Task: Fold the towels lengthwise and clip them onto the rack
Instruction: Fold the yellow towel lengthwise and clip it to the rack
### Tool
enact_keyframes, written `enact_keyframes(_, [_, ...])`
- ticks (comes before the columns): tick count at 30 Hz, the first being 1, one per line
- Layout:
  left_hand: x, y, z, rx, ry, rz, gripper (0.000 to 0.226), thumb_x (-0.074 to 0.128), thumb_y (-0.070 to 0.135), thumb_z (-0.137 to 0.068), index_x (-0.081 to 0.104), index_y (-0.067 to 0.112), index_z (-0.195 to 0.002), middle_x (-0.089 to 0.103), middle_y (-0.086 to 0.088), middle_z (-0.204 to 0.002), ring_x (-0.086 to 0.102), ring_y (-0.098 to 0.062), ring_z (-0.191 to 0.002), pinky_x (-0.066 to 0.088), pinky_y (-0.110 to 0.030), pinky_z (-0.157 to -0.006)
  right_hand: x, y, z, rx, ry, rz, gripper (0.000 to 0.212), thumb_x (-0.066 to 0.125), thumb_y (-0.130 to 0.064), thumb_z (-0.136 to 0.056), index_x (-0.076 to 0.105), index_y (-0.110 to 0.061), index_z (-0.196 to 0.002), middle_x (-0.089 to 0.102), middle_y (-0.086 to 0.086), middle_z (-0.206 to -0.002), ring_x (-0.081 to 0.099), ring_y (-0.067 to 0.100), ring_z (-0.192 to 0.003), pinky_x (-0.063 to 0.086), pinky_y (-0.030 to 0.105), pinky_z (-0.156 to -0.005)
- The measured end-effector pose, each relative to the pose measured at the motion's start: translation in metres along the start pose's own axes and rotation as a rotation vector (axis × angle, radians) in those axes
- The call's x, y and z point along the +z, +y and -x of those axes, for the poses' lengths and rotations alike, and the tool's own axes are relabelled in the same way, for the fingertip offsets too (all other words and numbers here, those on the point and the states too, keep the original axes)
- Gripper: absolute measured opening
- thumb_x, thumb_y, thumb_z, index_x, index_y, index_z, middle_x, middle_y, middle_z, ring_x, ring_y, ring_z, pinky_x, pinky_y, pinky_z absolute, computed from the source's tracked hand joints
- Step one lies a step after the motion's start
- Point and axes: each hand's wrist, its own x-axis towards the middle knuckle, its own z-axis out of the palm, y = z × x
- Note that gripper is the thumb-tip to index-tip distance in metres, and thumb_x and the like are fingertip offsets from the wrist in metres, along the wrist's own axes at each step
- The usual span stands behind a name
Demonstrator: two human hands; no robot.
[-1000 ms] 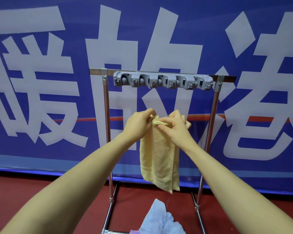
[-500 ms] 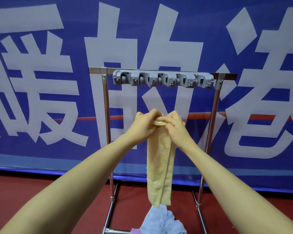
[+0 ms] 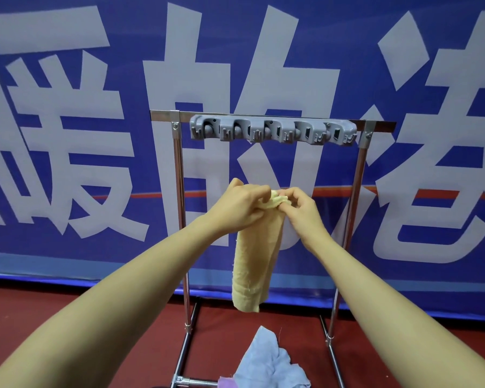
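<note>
The pale yellow towel (image 3: 252,264) hangs as a narrow, lengthwise-folded strip — soft, slightly fuzzy, its top bunched into a wad — in front of the metal rack (image 3: 179,208), well below the grey clip bar (image 3: 272,131) at 12 o'clock. The left hand (image 3: 240,207) is closed around the bunched top, and the right hand (image 3: 303,208) pinches it from 3 o'clock. A light blue cloth (image 3: 269,365) lies crumpled on the red floor (image 3: 109,312) at 6 o'clock — beside a bit of purple fabric (image 3: 227,383).
</note>
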Motion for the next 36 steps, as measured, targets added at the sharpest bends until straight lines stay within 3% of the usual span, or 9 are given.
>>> enact_keyframes(6, [0.001,-0.001,0.001,-0.026,-0.04,0.033,0.007,0.056,0.012,-0.082,0.052,0.011,-0.087,0.049,0.008,-0.068,0.044,-0.019,-0.063,0.032,-0.03,-0.082,-0.003,0.0,-0.001,0.006,-0.043,-0.003,0.005,0.061,0.0,-0.084,0.06,0.001,-0.088,0.06,0.008,-0.081,0.055,0.016,-0.078,0.046,0.02,-0.065])
enact_keyframes(11, [0.0,0.0,0.004,-0.122,-0.046,0.083,0.01,0.057,0.013,-0.085,0.052,0.012,-0.094,0.061,-0.001,-0.081,0.056,-0.021,-0.07,0.039,-0.022,-0.058,-0.007,-0.005,0.002,-0.047,-0.018,0.026,0.007,0.065,-0.002,-0.083,0.061,-0.004,-0.088,0.063,0.006,-0.084,0.059,0.01,-0.079,0.05,0.014,-0.064])
enact_keyframes(17, [-0.002,0.005,0.002,-0.221,-0.037,0.143,0.019,0.05,0.012,-0.088,0.05,0.017,-0.107,0.061,-0.002,-0.097,0.058,-0.02,-0.084,0.054,-0.036,-0.069,-0.012,-0.021,-0.005,-0.16,0.025,0.185,0.008,0.065,-0.005,-0.084,0.063,-0.012,-0.088,0.064,-0.001,-0.083,0.059,0.007,-0.078,0.048,0.012,-0.068])
enact_keyframes(20, [-0.005,0.004,-0.002,-0.258,-0.027,0.096,0.016,0.053,0.016,-0.085,0.054,0.012,-0.101,0.06,-0.005,-0.091,0.057,-0.022,-0.08,0.052,-0.041,-0.071,-0.015,-0.026,-0.006,-0.19,0.068,0.175,0.011,0.064,-0.003,-0.084,0.063,-0.014,-0.087,0.064,-0.005,-0.082,0.06,0.003,-0.079,0.047,0.011,-0.07])
enact_keyframes(23, [-0.009,0.002,-0.001,-0.208,-0.047,-0.065,0.018,0.055,0.025,-0.086,0.057,0.008,-0.093,0.058,-0.007,-0.084,0.056,-0.025,-0.074,0.047,-0.035,-0.063,-0.017,-0.028,-0.006,-0.215,0.071,0.208,0.01,0.062,-0.002,-0.085,0.063,-0.011,-0.088,0.063,-0.005,-0.081,0.057,-0.001,-0.075,0.046,0.009,-0.07])
enact_keyframes(27, [-0.009,0.0,-0.003,-0.194,-0.016,-0.147,0.025,0.053,0.034,-0.09,0.057,0.009,-0.093,0.058,-0.005,-0.085,0.056,-0.023,-0.072,0.043,-0.031,-0.06,-0.016,-0.024,-0.007,-0.217,0.072,0.28,0.008,0.06,-0.006,-0.087,0.061,-0.012,-0.093,0.062,-0.002,-0.085,0.058,0.008,-0.081,0.048,0.019,-0.074])
enact_keyframes(31, [-0.005,0.002,0.0,-0.291,0.038,0.046,0.016,0.055,0.022,-0.09,0.05,0.007,-0.093,0.059,-0.006,-0.085,0.056,-0.023,-0.075,0.051,-0.043,-0.067,-0.015,-0.023,-0.012,-0.193,0.023,0.342,0.031,0.055,-0.004,-0.089,0.056,-0.013,-0.119,0.062,0.0,-0.103,0.057,0.01,-0.096,0.044,0.017,-0.083])
enact_keyframes(33, [-0.002,0.005,0.004,-0.359,0.083,0.207,0.018,0.055,0.015,-0.089,0.044,0.009,-0.101,0.059,-0.005,-0.083,0.057,-0.022,-0.072,0.052,-0.043,-0.065,-0.015,-0.023,-0.014,-0.234,0.013,0.426,0.023,0.054,-0.005,-0.09,0.062,-0.012,-0.11,0.063,0.001,-0.105,0.056,0.01,-0.097,0.041,0.013,-0.081])
enact_keyframes(36, [-0.001,0.011,0.008,-0.51,0.195,0.5,0.04,0.06,0.012,-0.086,0.035,0.015,-0.116,0.058,-0.001,-0.092,0.061,-0.018,-0.079,0.055,-0.036,-0.066,-0.011,-0.029,-0.016,-0.316,0.019,0.461,0.015,0.053,-0.004,-0.089,0.064,-0.009,-0.098,0.063,0.003,-0.098,0.056,0.009,-0.091,0.04,0.007,-0.076])
